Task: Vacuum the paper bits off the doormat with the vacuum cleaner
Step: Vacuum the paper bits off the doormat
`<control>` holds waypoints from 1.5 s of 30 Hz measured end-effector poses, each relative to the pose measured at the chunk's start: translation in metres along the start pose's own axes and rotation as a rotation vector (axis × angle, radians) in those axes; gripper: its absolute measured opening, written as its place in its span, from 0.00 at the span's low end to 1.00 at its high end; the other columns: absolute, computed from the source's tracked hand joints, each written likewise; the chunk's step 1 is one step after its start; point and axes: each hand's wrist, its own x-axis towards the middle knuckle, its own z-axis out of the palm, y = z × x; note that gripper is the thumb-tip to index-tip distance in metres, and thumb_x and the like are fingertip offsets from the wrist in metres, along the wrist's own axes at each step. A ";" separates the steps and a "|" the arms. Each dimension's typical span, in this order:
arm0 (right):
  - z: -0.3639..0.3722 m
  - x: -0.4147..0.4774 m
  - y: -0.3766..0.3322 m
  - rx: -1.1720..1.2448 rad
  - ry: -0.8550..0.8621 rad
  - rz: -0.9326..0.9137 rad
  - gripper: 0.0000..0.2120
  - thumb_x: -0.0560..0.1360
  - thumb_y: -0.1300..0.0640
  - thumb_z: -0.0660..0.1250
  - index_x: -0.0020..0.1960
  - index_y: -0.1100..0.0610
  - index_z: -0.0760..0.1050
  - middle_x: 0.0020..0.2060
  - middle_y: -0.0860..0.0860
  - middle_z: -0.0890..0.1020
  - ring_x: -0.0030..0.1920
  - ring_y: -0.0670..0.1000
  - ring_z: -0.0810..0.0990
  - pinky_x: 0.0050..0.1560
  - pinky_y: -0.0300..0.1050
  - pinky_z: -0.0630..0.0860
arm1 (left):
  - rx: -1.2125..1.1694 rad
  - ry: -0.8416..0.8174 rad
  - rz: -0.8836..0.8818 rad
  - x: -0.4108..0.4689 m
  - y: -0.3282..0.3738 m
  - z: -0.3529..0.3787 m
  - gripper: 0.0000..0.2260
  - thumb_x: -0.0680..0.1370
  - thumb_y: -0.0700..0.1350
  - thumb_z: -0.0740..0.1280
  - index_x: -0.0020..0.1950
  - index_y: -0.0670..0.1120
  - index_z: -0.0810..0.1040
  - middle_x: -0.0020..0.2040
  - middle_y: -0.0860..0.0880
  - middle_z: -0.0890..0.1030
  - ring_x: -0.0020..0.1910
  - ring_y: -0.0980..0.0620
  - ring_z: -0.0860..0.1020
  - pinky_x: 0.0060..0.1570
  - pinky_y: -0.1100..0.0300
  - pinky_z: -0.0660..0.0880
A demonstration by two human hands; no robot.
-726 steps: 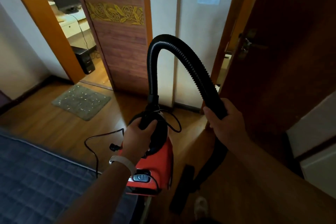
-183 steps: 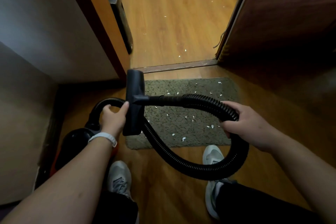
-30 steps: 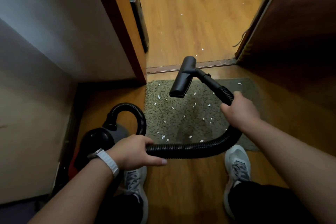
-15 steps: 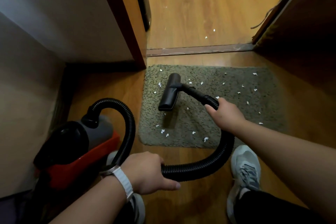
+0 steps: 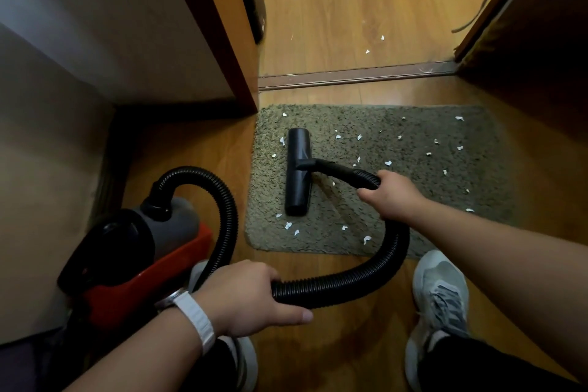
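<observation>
A grey-green doormat lies on the wood floor before a doorway, strewn with several white paper bits. The black floor nozzle rests flat on the mat's left part. My right hand grips the ribbed black hose just behind the nozzle. My left hand holds the same hose lower down, near me. The red and black vacuum cleaner body stands on the floor at the left.
A wall and an orange door frame stand at the left, and a dark wooden door at the right. A metal threshold strip crosses the doorway, with more paper bits on the floor beyond. My two shoes stand just before the mat.
The nozzle has come down from the air onto the mat's left part and lies flat. My right hand has lowered with it. My left hand still holds the hose.
</observation>
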 end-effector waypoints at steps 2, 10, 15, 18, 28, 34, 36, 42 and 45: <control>0.000 -0.001 0.001 -0.040 0.003 -0.042 0.13 0.72 0.44 0.68 0.50 0.52 0.74 0.40 0.51 0.80 0.39 0.53 0.79 0.39 0.44 0.75 | -0.006 0.005 0.010 -0.002 0.000 -0.003 0.31 0.63 0.79 0.63 0.40 0.51 0.76 0.37 0.53 0.80 0.39 0.55 0.79 0.39 0.58 0.74; 0.002 -0.002 -0.006 -0.121 -0.019 -0.193 0.14 0.74 0.42 0.68 0.51 0.52 0.74 0.41 0.52 0.80 0.42 0.54 0.79 0.40 0.45 0.74 | 0.048 0.018 0.034 -0.001 0.008 0.002 0.31 0.64 0.79 0.60 0.39 0.51 0.74 0.36 0.53 0.80 0.37 0.55 0.78 0.40 0.56 0.75; 0.002 0.002 0.001 -0.150 -0.028 -0.203 0.14 0.72 0.43 0.69 0.48 0.53 0.74 0.37 0.51 0.79 0.38 0.52 0.79 0.35 0.44 0.72 | 0.049 0.044 0.052 0.001 0.013 0.002 0.31 0.65 0.79 0.61 0.40 0.51 0.75 0.36 0.53 0.79 0.36 0.55 0.78 0.37 0.56 0.74; 0.003 0.001 0.003 -0.192 -0.009 -0.247 0.13 0.73 0.45 0.68 0.49 0.53 0.73 0.39 0.52 0.80 0.39 0.54 0.78 0.36 0.44 0.70 | 0.074 0.056 0.073 0.002 0.016 0.004 0.30 0.66 0.79 0.60 0.41 0.51 0.76 0.36 0.53 0.79 0.36 0.55 0.78 0.39 0.56 0.76; 0.000 -0.001 0.001 -0.322 -0.082 -0.405 0.11 0.75 0.46 0.67 0.51 0.50 0.70 0.40 0.51 0.79 0.42 0.56 0.78 0.39 0.45 0.71 | 0.112 0.077 0.106 0.005 0.017 0.009 0.30 0.66 0.79 0.59 0.40 0.52 0.75 0.36 0.54 0.78 0.36 0.56 0.77 0.38 0.56 0.76; -0.001 -0.001 0.008 -0.330 -0.095 -0.383 0.13 0.75 0.46 0.68 0.56 0.51 0.74 0.44 0.52 0.81 0.44 0.55 0.79 0.43 0.46 0.76 | 0.115 0.068 0.106 0.009 0.019 0.010 0.30 0.66 0.80 0.58 0.41 0.53 0.75 0.37 0.54 0.77 0.39 0.54 0.76 0.37 0.56 0.73; -0.003 0.000 0.011 -0.326 -0.075 -0.364 0.11 0.74 0.46 0.68 0.53 0.50 0.74 0.41 0.50 0.80 0.41 0.54 0.77 0.40 0.45 0.73 | 0.108 0.064 0.105 0.010 0.021 0.010 0.30 0.66 0.79 0.59 0.41 0.53 0.75 0.37 0.54 0.77 0.39 0.53 0.76 0.39 0.55 0.74; -0.011 0.002 0.018 -0.312 -0.047 -0.368 0.10 0.73 0.47 0.68 0.51 0.50 0.76 0.40 0.51 0.81 0.43 0.56 0.79 0.44 0.48 0.77 | 0.115 0.096 0.128 0.009 0.028 0.008 0.27 0.68 0.77 0.60 0.39 0.53 0.72 0.36 0.55 0.75 0.37 0.56 0.75 0.38 0.56 0.74; -0.013 0.001 0.019 -0.313 -0.063 -0.407 0.09 0.73 0.46 0.69 0.49 0.50 0.75 0.38 0.50 0.80 0.43 0.56 0.79 0.44 0.48 0.77 | 0.121 0.130 0.173 0.007 0.025 0.009 0.25 0.69 0.75 0.62 0.39 0.53 0.70 0.35 0.55 0.74 0.36 0.57 0.74 0.38 0.57 0.74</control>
